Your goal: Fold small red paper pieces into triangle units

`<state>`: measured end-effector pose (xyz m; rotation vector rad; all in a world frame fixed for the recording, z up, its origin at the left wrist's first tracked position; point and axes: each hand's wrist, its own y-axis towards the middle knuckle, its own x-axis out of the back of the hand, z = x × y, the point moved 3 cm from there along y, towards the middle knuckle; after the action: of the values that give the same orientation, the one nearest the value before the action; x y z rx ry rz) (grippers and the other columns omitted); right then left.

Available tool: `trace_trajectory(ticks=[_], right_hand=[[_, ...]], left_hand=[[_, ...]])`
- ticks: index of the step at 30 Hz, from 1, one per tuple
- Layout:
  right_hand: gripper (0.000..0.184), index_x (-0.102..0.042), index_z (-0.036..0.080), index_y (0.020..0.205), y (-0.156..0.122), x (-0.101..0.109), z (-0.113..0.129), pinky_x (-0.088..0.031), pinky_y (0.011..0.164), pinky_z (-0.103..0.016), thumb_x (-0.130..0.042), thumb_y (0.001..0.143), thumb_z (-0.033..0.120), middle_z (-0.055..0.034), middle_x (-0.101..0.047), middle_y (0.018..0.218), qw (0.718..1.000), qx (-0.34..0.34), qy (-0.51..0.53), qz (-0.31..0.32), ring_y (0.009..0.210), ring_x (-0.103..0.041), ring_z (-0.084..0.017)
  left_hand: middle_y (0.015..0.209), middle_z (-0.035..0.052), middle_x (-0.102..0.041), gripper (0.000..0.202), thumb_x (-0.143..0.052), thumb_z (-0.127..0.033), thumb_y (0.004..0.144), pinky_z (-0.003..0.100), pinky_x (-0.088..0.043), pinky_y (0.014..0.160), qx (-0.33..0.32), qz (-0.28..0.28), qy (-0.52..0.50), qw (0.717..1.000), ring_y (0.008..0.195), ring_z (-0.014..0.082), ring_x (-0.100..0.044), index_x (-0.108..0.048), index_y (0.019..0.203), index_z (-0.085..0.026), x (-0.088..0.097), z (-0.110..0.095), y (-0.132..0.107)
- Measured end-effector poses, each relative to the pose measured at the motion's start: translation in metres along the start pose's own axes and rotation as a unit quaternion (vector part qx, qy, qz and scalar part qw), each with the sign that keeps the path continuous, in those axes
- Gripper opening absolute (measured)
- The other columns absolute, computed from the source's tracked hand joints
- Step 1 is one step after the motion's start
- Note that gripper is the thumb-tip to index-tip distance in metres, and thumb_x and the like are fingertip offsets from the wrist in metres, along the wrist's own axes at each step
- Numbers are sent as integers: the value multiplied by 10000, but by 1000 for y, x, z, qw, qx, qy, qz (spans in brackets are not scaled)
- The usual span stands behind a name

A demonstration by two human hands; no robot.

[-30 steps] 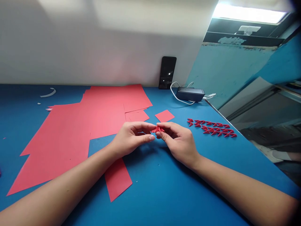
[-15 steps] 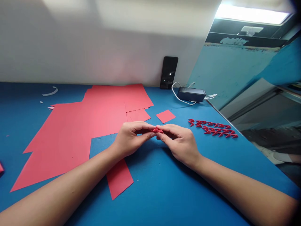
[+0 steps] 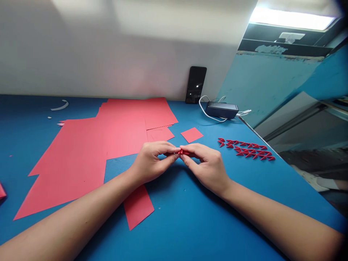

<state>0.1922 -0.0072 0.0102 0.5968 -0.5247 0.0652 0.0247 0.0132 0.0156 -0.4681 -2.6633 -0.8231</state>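
A small folded piece of red paper [image 3: 181, 152] is pinched between my two hands, just above the blue table. My left hand [image 3: 154, 160] grips its left side with thumb and forefinger. On the other side, my right hand [image 3: 206, 163] holds it the same way, the fingertips of both hands almost meeting. Most of the folded piece is hidden by the fingers. Beyond my hands lies a red paper square [image 3: 192, 135], flat. Under my left forearm a red paper rectangle [image 3: 139, 208] shows partly.
Large red paper sheets [image 3: 73, 156] overlap at the left. Rows of small folded red triangles [image 3: 254, 152] lie at the right. A black phone [image 3: 196, 85] leans on the wall, beside a dark power bank [image 3: 222, 110] with a white cable. The table's right edge [image 3: 304, 175] runs diagonally.
The fingertips have closed in slightly around the folded red paper, and less of it shows now. The whole view has shifted very little; the other things lie as before.
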Motion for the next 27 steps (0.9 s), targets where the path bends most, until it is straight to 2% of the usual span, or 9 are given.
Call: trace_trajectory(ticks=[6, 11, 15, 17, 20, 23, 27], right_hand=[[179, -729, 243, 972, -2, 2, 4, -575, 842, -335, -615, 867, 155, -33, -754, 975, 998, 41, -42, -3, 884, -711, -186], [278, -693, 243, 1074, -4, 1, 7, -569, 856, -345, -535, 888, 109, -56, -723, 1016, 995, 71, -63, -18, 947, -680, -184], [313, -672, 229, 1134, -3, -1, 9, -566, 894, -359, -569, 860, 120, -72, -705, 1094, 996, 75, -38, -7, 996, -672, -194], [311, -674, 214, 1146, -2, 0, 8, -565, 910, -368, -601, 850, 152, -81, -704, 1132, 999, 53, -10, 2, 1007, -679, -204], [320, -659, 222, 1180, -2, -1, 1, -570, 911, -377, -600, 868, 194, -75, -706, 1153, 998, -22, 59, 9, 1014, -690, -209], [281, -671, 217, 1134, -2, -2, -7, -578, 901, -373, -625, 857, 211, -70, -724, 1101, 990, -83, 117, -2, 973, -705, -203], [189, -682, 200, 1005, 0, -5, -11, -583, 860, -343, -686, 818, 222, -57, -721, 979, 988, -81, 131, 0, 890, -701, -180]], left_hand=[[881, 82, -751, 117, -652, -173, 828, 281, -572, 717, -17, 12, 15, 1000, 777, 179, -703, -754, 885, -166, 0, -5, 0], [876, 79, -747, 125, -712, -244, 787, 286, -584, 709, 71, 13, -69, 995, 772, 188, -704, -726, 872, -154, -3, 1, -1], [882, 74, -753, 127, -701, -249, 796, 303, -584, 769, 140, -7, -144, 980, 831, 204, -718, -700, 871, -146, -6, 8, -1], [877, 73, -752, 134, -707, -246, 788, 299, -583, 763, 148, -14, -160, 976, 830, 201, -718, -693, 870, -141, -6, 11, 0], [844, 61, -746, 119, -708, -233, 784, 278, -578, 743, 144, -32, -136, 980, 787, 180, -712, -692, 856, -140, -3, 13, 1], [845, 58, -739, 104, -698, -225, 791, 285, -576, 758, 123, -40, -110, 986, 789, 176, -706, -690, 857, -145, -1, 11, 1], [850, 76, -720, 94, -680, -221, 808, 305, -570, 759, 82, -21, -72, 994, 806, 188, -687, -700, 859, -145, -2, 6, 0]])
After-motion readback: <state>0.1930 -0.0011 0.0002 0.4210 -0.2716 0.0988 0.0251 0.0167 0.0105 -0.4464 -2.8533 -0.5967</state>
